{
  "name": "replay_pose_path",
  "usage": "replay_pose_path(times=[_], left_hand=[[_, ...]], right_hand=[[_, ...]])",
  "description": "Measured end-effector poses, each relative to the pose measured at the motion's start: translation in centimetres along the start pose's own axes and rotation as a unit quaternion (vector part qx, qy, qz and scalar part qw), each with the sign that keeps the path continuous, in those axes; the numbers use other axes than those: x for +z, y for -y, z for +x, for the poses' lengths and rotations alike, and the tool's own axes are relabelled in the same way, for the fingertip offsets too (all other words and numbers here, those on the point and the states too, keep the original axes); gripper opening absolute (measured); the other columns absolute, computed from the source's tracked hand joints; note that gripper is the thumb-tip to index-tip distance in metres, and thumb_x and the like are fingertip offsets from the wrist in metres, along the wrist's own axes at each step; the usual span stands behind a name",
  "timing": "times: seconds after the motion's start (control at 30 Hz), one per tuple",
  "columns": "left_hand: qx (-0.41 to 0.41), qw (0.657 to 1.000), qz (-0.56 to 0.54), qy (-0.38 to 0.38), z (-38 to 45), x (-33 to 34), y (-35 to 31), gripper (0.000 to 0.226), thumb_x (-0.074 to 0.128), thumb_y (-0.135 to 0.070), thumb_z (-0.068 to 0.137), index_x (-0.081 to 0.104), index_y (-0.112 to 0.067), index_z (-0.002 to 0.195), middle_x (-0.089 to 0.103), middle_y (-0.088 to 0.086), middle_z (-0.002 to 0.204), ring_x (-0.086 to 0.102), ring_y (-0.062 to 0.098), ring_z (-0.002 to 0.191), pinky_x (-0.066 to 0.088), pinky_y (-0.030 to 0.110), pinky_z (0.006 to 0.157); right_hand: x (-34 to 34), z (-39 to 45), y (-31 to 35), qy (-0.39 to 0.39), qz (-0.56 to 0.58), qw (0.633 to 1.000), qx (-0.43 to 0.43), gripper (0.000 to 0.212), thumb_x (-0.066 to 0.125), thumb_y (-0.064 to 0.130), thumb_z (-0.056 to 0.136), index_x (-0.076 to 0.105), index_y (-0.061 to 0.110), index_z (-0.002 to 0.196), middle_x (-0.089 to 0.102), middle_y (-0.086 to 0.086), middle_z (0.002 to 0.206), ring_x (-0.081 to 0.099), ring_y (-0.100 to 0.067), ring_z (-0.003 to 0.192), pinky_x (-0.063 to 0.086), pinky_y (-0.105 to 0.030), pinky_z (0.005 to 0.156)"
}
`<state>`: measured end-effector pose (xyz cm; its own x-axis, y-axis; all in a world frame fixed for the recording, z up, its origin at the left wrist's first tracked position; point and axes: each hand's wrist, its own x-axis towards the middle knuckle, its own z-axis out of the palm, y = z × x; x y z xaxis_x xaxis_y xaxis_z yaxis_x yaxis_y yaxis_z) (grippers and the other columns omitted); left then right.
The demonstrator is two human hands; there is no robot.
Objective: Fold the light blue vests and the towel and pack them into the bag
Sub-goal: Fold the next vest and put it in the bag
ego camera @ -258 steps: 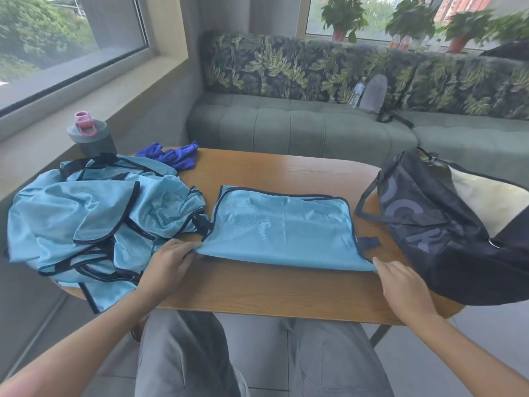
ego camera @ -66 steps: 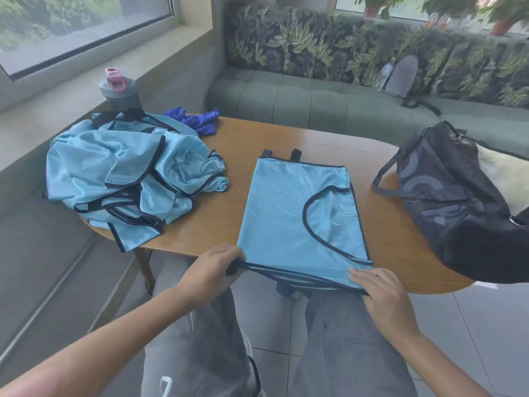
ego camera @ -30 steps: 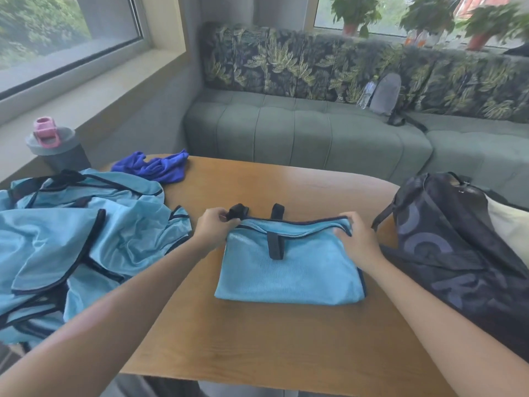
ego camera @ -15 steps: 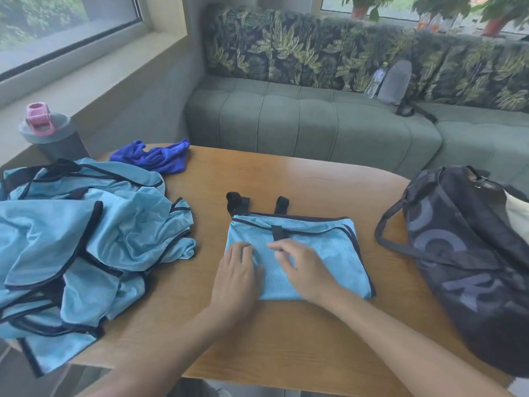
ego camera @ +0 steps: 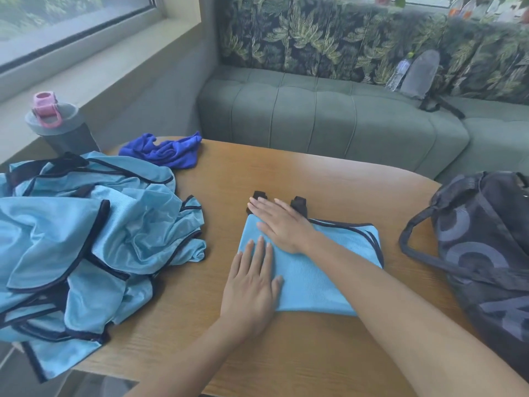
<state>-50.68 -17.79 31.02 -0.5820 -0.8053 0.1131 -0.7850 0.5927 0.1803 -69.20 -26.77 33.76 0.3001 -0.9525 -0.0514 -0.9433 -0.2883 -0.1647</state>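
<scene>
Currently we press both flat grips, left hand (ego camera: 252, 285) and right hand (ego camera: 282, 222), holding nothing, on the folded light blue mesh vest (ego camera: 317, 276); the dark fabric duffel bag (ego camera: 486, 247) sits beside it on the wooden bench (ego camera: 329, 179), contents indiscernible.

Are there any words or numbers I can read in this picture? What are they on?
Bag: big grey letters, only curved parts show, cut off and folded; not readable.
Water bottle on the sofa: label too blurred to read.
Nothing else carries any writing.

Folded vest (ego camera: 329, 270) lies between vest pile (ego camera: 86, 239) and bag (ego camera: 483, 253)
</scene>
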Motion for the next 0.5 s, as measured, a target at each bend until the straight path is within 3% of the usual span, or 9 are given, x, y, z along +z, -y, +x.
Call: replay_pose_path(times=[0.17,0.3,0.4,0.5], left_hand=[[0.007,1.0,0.017,0.017,-0.1,0.1,0.3,0.067,0.026,-0.047,0.106,0.023,-0.008,0.161,0.016,0.012,0.169,0.012,0.031,0.157,0.01,0.045,0.122],[0.044,0.998,0.029,0.035,0.0,-0.1,0.9,0.067,0.021,-0.049,0.108,0.017,-0.01,0.163,0.01,0.011,0.17,0.005,0.029,0.158,0.008,0.045,0.123],[0.075,0.995,0.031,0.051,0.3,-0.4,1.8,0.068,0.017,-0.052,0.108,0.013,-0.014,0.164,0.006,0.007,0.171,-0.001,0.025,0.158,0.004,0.042,0.124],[0.116,0.99,0.031,0.075,1.2,-1.0,2.8,0.068,0.013,-0.055,0.107,0.001,-0.019,0.164,-0.006,0.001,0.171,-0.013,0.02,0.157,-0.003,0.039,0.125]], right_hand=[[-0.6,2.0,-1.6,0.041,-0.004,0.997,0.072,0.054,0.004,0.046,0.109,-0.002,0.036,0.161,-0.014,0.005,0.169,-0.019,-0.009,0.153,-0.007,-0.04,0.126],[-1.1,1.7,-2.7,0.059,0.006,0.994,0.095,0.058,0.004,0.052,0.107,-0.006,0.036,0.161,-0.015,0.003,0.169,-0.02,-0.01,0.153,-0.008,-0.04,0.126],[-1.8,-0.7,-4.6,0.032,-0.018,0.995,0.095,0.068,0.005,0.061,0.102,0.002,0.031,0.163,-0.001,0.003,0.17,-0.008,-0.011,0.156,0.001,-0.04,0.127],[-2.0,-4.8,-6.8,0.005,-0.101,0.992,0.068,0.071,0.012,0.062,0.103,0.026,0.023,0.16,0.024,-0.002,0.167,0.016,-0.018,0.155,0.012,-0.039,0.127]])
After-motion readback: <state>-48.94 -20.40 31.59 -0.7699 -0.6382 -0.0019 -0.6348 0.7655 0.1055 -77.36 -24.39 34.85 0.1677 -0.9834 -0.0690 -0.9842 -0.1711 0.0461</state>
